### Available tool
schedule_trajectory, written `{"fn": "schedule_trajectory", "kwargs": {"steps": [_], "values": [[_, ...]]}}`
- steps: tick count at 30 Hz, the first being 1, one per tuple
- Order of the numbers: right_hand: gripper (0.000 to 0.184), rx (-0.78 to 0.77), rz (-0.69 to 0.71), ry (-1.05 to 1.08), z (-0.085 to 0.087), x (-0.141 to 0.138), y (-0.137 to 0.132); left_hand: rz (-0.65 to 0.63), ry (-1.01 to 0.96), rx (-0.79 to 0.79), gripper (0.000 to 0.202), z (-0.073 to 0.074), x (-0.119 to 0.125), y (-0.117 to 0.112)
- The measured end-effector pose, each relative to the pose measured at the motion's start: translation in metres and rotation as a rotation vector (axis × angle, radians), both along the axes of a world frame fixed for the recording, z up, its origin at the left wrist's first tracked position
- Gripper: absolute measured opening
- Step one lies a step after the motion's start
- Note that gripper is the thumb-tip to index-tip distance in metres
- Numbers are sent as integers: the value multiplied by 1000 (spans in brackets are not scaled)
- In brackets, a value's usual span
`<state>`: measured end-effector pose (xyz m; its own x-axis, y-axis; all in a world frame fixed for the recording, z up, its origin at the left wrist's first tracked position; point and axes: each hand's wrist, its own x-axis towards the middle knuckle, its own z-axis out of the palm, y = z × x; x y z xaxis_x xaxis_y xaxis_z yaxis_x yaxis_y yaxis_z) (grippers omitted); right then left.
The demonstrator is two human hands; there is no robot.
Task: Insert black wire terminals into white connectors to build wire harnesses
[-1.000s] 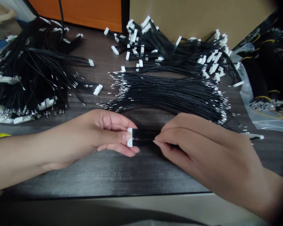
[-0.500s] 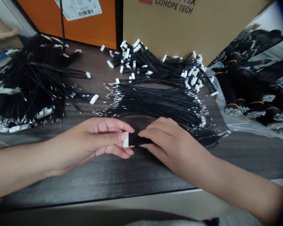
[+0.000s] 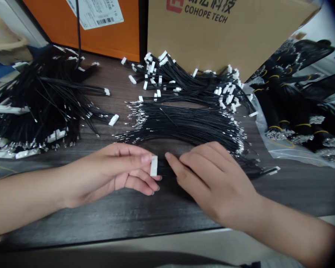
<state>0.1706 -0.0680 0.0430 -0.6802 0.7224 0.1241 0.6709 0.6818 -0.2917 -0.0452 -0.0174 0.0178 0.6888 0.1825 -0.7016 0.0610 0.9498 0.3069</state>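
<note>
Between the thumb and fingers of my left hand (image 3: 128,167) is a white connector housing (image 3: 154,166), held upright above the table. Dark wires (image 3: 163,163) run from its right side toward my right hand (image 3: 212,178). That hand is closed around the wires, its forefinger pointing at the housing; the grip itself is mostly hidden behind the knuckles. Right of it, black wires come out and lead to another white connector (image 3: 273,170). Just behind both hands lies a broad bundle of loose black wires (image 3: 184,121) with metal terminals at both ends.
Wires with white connectors (image 3: 181,78) are heaped behind the bundle, against a cardboard box (image 3: 212,41). An orange box (image 3: 100,37) stands left of it. Another wire pile (image 3: 50,100) is at left. Tied wire bundles (image 3: 298,115) lie on clear plastic at right.
My right hand has drawn back slightly to the right and its forefinger has straightened. My left hand still holds the connector housing, now a little further right in view.
</note>
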Motion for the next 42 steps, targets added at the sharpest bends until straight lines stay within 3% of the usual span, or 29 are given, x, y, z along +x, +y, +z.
{"fn": "schedule_trajectory", "kwargs": {"steps": [3,6,8,9,12,14,20,23,27,34,42], "values": [[30,-164,37,32,-1,0,13,-28,75,6,8,0,-1,-2],[44,-402,-147,118,-15,4,45,2,163,16,13,2,0,-3],[31,-337,-352,42,-30,4,66,17,201,-8,13,3,1,-1],[24,-338,-382,13,-38,3,75,15,207,-18,11,3,1,0],[7,-396,-363,-44,-54,-4,90,9,197,-20,8,3,1,1],[9,-421,-348,-48,-52,-8,92,13,189,-14,10,3,1,2],[14,-272,-308,18,-6,-5,60,25,204,-16,12,1,0,1],[17,-394,-183,81,6,-2,29,2,195,0,9,3,0,1],[16,-448,-170,164,1,-5,8,-23,197,34,9,4,2,2],[17,-494,-219,187,-1,-14,13,-42,176,53,8,1,1,1],[15,-444,-243,194,-6,-12,0,-8,179,4,10,3,3,4]]}}
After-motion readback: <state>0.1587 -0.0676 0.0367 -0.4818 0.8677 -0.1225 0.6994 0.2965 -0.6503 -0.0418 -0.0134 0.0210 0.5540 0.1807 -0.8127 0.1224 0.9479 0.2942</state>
